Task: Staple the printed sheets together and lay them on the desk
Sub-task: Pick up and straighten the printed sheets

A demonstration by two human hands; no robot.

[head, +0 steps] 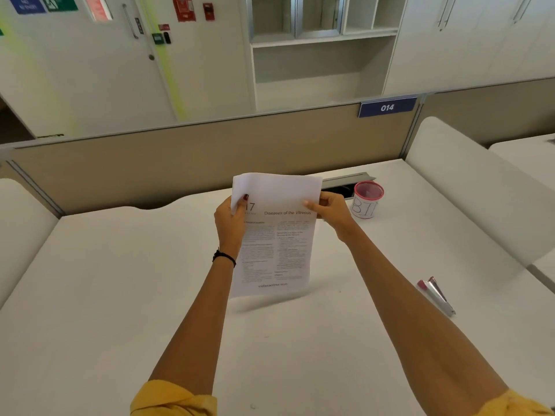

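1. My left hand (pixel 229 223) and right hand (pixel 330 211) each pinch an upper corner of the printed sheets (pixel 276 235), held upright over the worktop (pixel 120 280).
2. The paper looks light and floppy, so I judge the corner grips suit it. The stapler (pixel 437 295) lies well apart, to the right.

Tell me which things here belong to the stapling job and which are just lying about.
For the job: printed sheets, gripped near the top by the left hand and right hand; stapler, lying untouched on the desk at the right.
Lying about: pink-rimmed cup marked BI at the back; open cable hatch behind the sheets; 014 sign on the partition.
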